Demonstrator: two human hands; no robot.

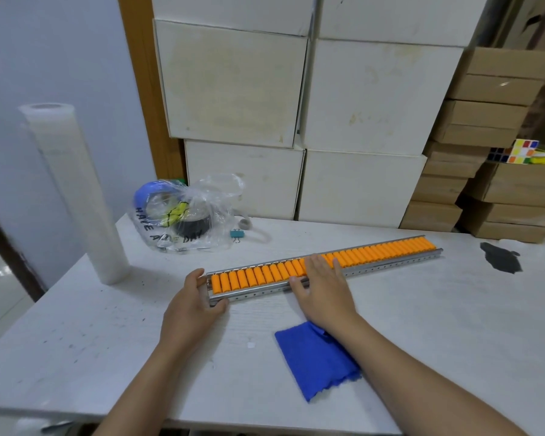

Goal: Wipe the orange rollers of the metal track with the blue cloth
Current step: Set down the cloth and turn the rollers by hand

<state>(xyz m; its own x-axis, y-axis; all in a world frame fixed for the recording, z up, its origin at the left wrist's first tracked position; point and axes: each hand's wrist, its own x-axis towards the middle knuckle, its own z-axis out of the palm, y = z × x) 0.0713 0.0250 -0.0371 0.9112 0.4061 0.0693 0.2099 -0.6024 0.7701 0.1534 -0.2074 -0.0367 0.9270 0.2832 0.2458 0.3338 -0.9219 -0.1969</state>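
A person's two bare forearms reach forward over a white table (107, 341), seen from above. A long metal track (390, 262) lies across the table, running from lower left to upper right, and a row of orange rollers (390, 248) fills it from end to end. The left hand (192, 305) grips the track's near left end, with the thumb against the end and the fingers curled round the front rail. The right hand (323, 289) lies flat and open across the rollers near the track's middle, palm down, its thumb on the front rail. The two hands are apart and neither holds the blue cloth (315, 360). That cloth lies loose on the table just in front of the track, partly under the right wrist.

Behind the track's left end sits a clear plastic bag (186, 212) holding rolls of tape, with a small teal binder clip (237, 234) beside it. A tall roll of clear film (76, 196) stands upright at the table's left. A dark stain (501, 257) marks the table's far right. Stacked white boxes (296, 99) and brown cartons (485, 121) fill the background, with a Rubik's cube (524, 151) resting on the cartons.
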